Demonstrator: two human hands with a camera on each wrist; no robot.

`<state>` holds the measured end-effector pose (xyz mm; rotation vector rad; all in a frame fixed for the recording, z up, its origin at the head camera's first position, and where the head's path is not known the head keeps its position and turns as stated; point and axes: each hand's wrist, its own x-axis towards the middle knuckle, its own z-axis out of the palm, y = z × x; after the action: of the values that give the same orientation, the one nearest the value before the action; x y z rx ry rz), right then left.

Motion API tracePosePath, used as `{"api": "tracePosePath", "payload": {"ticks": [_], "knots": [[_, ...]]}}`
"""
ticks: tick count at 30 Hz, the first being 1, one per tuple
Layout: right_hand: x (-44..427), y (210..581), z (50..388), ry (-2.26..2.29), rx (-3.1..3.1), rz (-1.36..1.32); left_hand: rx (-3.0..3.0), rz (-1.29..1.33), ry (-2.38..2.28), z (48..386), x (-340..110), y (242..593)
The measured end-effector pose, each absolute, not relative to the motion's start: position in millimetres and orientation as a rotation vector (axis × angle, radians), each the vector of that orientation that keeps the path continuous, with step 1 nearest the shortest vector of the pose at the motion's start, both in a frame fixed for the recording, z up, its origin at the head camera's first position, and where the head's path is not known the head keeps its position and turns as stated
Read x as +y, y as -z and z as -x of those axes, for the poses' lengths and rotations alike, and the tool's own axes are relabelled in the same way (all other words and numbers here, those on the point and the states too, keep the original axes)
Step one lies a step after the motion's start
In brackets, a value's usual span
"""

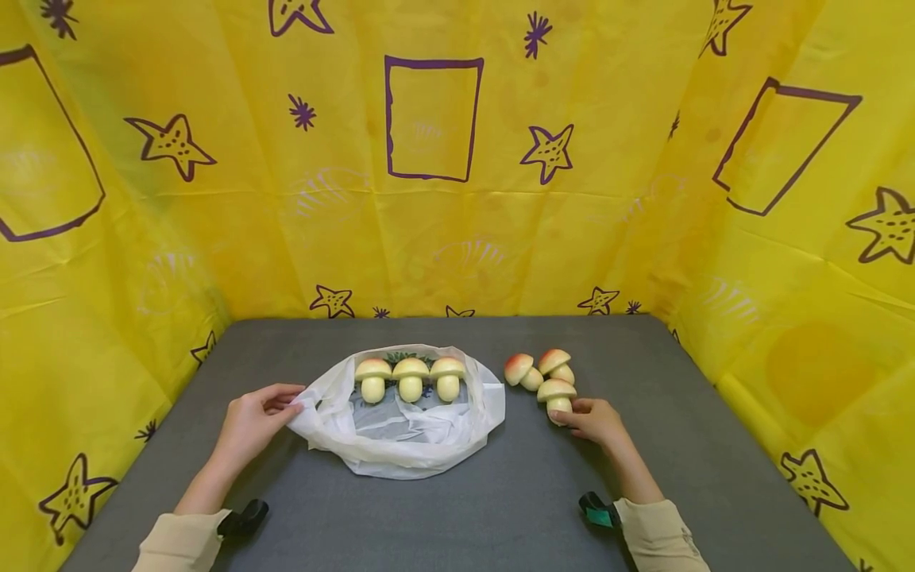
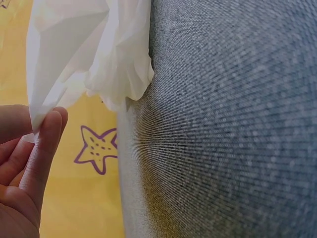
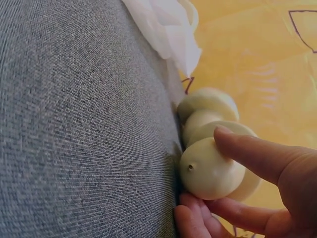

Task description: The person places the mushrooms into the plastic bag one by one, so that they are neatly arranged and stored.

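My left hand [image 1: 253, 417] pinches the left edge of a white plastic bag [image 1: 400, 462] that lies with its mouth spread wide. In the left wrist view the thumb and index finger hold a pointed fold of the bag [image 2: 119, 59]. Three toy mushrooms stand in a row within the bag's mouth: a left one [image 1: 372, 388], a middle one [image 1: 411, 388] and a right one [image 1: 448, 388]. To the right of the bag, my right hand [image 1: 599, 421] grips a toy mushroom [image 1: 556, 391] by its pale stem; the right wrist view shows the stem's rounded end [image 3: 210, 171] between thumb and fingers.
Two more toy mushrooms with reddish caps, one on the left [image 1: 519, 369] and one on the right [image 1: 554, 362], lie just behind the held one. A grey cloth-covered table [image 1: 429, 524] carries everything. Yellow patterned curtains [image 1: 608, 222] enclose its back and sides.
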<state>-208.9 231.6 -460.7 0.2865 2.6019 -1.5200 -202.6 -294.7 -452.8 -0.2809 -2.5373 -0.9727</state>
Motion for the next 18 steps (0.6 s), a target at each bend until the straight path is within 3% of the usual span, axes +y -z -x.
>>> {"api": "tracePosePath", "payload": {"ticks": [18], "knots": [[230.0, 446.7, 205.2, 1.433, 2.677, -0.292, -2.525, 0.288, 0.985, 202.3, -294.6, 451.9]]}}
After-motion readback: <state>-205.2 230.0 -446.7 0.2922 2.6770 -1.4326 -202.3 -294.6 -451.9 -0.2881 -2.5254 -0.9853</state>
